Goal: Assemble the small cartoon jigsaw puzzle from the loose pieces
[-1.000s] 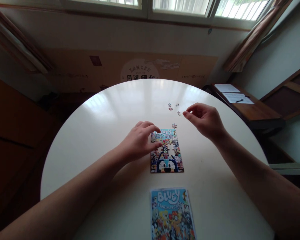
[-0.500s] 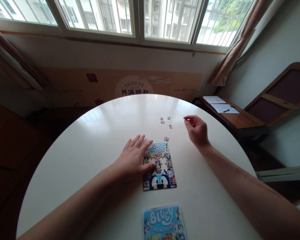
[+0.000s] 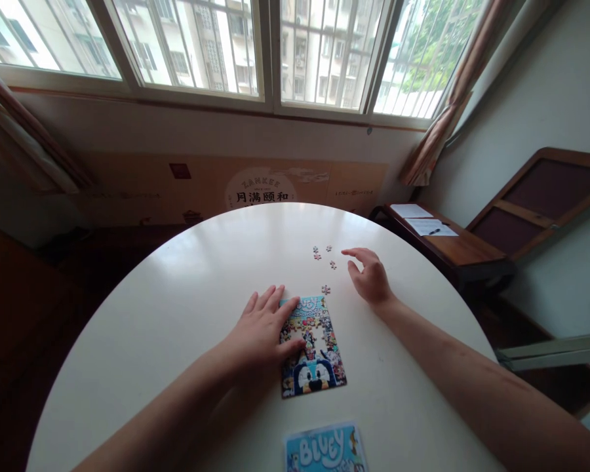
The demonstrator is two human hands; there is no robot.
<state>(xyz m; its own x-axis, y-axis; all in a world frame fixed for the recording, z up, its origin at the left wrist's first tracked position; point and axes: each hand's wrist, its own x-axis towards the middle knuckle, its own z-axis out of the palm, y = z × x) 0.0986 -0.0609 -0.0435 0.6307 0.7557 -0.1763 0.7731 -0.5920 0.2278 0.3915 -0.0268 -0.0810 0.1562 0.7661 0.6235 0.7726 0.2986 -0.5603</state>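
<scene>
A small jigsaw puzzle (image 3: 317, 375) lies on the white round table, with pale gaps in its middle part. My left hand (image 3: 263, 328) rests spread over its left edge, thumb and index finger on the picture. Past the puzzle's top edge lies one loose puzzle piece (image 3: 326, 290). Several more pieces, among them a jigsaw piece (image 3: 333, 265), are scattered farther back. My right hand (image 3: 371, 275) hovers just right of them, index finger stretched out and thumb apart, with nothing seen between them.
A blue Bluey picture card (image 3: 327, 449) lies at the near side of the white table (image 3: 177, 314). To the right stands a wooden chair or bench (image 3: 472, 252) with papers (image 3: 430, 227) and a pen on it. Windows and a printed panel (image 3: 201, 183) are beyond the table.
My right hand has moved left toward the loose pieces, and its thumb and index finger have parted. The left hand stays on the puzzle. The view has tilted up slightly.
</scene>
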